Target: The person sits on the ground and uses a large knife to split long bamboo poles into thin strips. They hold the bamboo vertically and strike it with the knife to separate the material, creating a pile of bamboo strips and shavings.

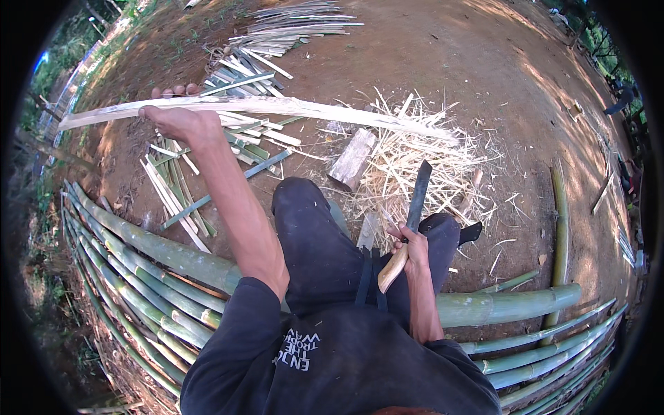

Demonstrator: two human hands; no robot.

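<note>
My left hand, its arm stretched to the far left, is closed around a long pale split bamboo strip. The strip runs crosswise in front of me, its right end above a heap of bamboo shavings. In front of my right thigh, my right hand grips a machete near the place where its dark blade meets the wooden handle. The blade points up and away from me, apart from the strip. A short wooden block lies beside the shavings.
Split bamboo pieces lie scattered beyond my left hand, with a stack of strips farther off. Under me passes a thick green bamboo pole. More poles lie on both sides. Another pole rests on the dirt at right.
</note>
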